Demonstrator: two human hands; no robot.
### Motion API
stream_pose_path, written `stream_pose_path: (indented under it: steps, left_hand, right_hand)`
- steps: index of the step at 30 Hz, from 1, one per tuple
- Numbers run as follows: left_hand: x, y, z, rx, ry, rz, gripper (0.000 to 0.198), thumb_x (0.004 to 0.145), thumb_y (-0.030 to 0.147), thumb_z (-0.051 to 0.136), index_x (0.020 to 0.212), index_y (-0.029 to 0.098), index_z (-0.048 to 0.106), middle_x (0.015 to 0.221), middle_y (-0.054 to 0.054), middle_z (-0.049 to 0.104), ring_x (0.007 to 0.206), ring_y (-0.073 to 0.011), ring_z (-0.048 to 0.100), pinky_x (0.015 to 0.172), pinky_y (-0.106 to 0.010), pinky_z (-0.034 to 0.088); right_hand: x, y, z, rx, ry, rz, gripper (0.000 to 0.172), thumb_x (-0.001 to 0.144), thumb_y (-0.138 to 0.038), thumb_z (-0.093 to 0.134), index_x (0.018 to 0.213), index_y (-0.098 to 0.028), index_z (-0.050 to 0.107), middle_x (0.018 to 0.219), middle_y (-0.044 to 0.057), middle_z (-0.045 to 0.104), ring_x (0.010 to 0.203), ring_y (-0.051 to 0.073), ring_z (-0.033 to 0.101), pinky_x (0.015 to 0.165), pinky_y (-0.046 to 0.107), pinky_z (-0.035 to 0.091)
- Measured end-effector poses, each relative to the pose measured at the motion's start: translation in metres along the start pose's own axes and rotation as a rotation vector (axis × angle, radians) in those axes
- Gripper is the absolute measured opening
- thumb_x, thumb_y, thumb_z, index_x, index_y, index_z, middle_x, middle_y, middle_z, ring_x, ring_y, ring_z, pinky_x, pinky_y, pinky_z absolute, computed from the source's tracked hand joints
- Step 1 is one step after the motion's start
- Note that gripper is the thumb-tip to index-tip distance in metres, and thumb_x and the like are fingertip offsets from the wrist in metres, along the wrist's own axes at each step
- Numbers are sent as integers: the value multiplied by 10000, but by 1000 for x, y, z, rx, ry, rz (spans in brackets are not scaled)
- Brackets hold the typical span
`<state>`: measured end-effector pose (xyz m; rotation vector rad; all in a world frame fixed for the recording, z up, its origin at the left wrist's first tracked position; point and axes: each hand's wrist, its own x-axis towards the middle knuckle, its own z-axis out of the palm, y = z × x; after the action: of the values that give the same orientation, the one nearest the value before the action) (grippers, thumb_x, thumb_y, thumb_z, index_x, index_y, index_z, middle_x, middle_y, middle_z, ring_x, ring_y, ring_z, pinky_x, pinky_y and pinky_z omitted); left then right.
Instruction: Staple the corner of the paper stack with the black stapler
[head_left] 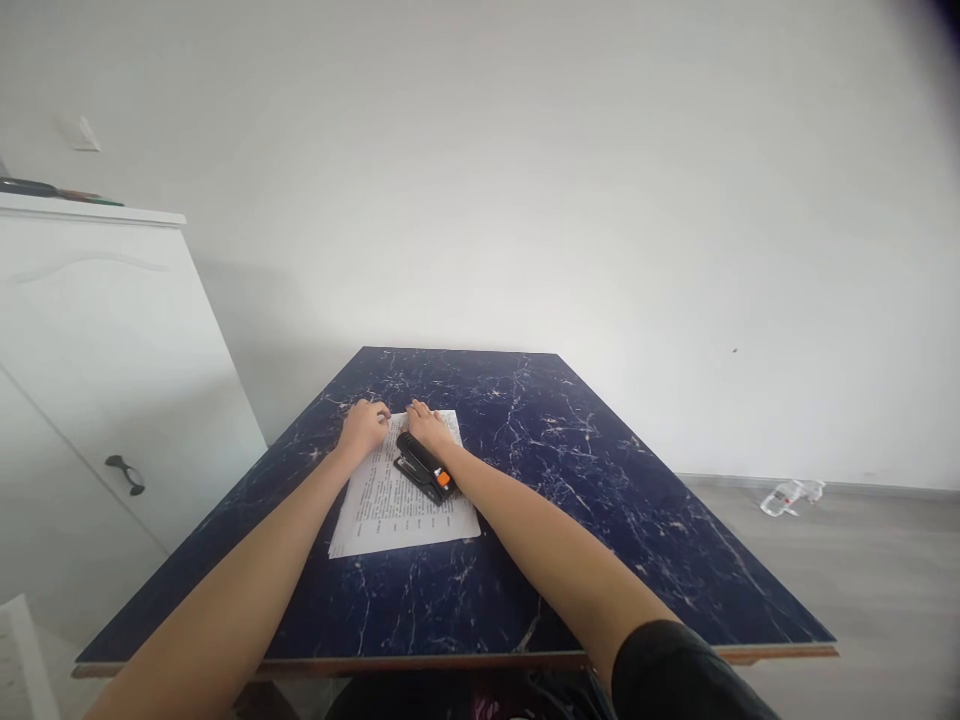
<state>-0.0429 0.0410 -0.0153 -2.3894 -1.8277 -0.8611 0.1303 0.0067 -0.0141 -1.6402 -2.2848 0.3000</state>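
Observation:
A stack of printed white sheets (405, 525) lies on the dark blue marbled table (570, 470). On top of the sheets rests a black stapler (424, 467) with an orange patch, close beside my right wrist. My left hand (364, 425) is at the upper left corner of the stack, fingers curled in at the paper's edge. Across the upper part of the sheets lies my right hand (428, 424), its fingers stretched flat on the paper. The stapler is in neither hand.
A white cabinet (112, 340) with a dark handle stands to the left, with some items on its top. Behind the table is a pale wall (525, 200). Crumpled clear plastic (791, 496) lies on the floor at the right.

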Motion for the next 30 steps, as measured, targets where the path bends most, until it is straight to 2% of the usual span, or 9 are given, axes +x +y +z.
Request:
stream_pose_path:
  steps: [7,13,19,21,23,25,26,28,30]
  left_hand:
    - [-5,7,-3,-1,-10,5,227,859,187,574,941,224,783,988,-105,654,1018,-268,628,971,-384,492]
    - [-9,21,-8,-95,-104,120,208,862,188,580,918,226,776,1000,-101,634,981,-261,627,956,-389,494]
    - [-19,43,-17,-283,-229,398,215,909,256,546,956,223,753,1081,-95,646,1036,-267,622,982,-409,471]
    - [-21,47,-19,-286,-268,434,228,927,280,528,982,219,741,1117,-101,644,1062,-276,609,972,-419,468]
    - [-23,50,-20,-289,-295,445,251,951,303,497,1004,221,728,1124,-101,644,1066,-277,604,952,-420,470]
    - [-25,53,-23,-298,-289,459,265,966,323,478,1009,225,721,1089,-95,652,1064,-274,599,950,-418,463]
    - [-26,56,-24,-307,-272,469,265,967,333,480,1002,225,720,1060,-91,658,1055,-271,599,951,-414,458]
    - [-29,61,-28,-351,-244,488,267,966,363,496,978,218,720,1010,-80,668,1003,-254,608,937,-395,457]
    - [-32,67,-33,-426,-287,491,294,962,418,516,961,214,728,968,-67,679,897,-225,613,867,-361,468]
  right_hand:
    - [-35,42,-12,-47,-12,54,490,1042,-313,402,1484,-109,458,1671,183,248,1554,277,225,1247,487,181]
    - [-71,89,-30,-77,16,119,512,1039,-320,402,1494,-92,446,1652,218,276,1541,297,258,1241,478,183]
    - [-80,83,-44,-21,98,134,453,1006,-258,461,1432,-111,512,1617,199,358,1502,290,334,1205,441,261]
    - [-85,77,-60,6,153,142,414,1019,-251,420,1393,-112,535,1540,189,467,1431,274,431,1149,405,337]
    - [-95,73,-82,36,174,145,393,1055,-317,341,1259,-129,619,1327,169,638,1221,257,603,1009,369,448]
    - [-111,70,-107,100,77,115,487,1059,-482,321,1042,-165,691,1060,130,721,925,233,684,804,338,505]
    - [-121,69,-118,168,-52,80,521,1029,-575,369,960,-179,700,991,117,723,834,223,678,728,327,501]
    - [-140,66,-134,225,-269,16,502,889,-689,584,900,-200,696,918,99,711,747,213,654,628,311,475]
    - [-155,63,-140,216,-386,-15,494,700,-660,796,886,-216,685,875,80,700,684,202,627,549,300,441]
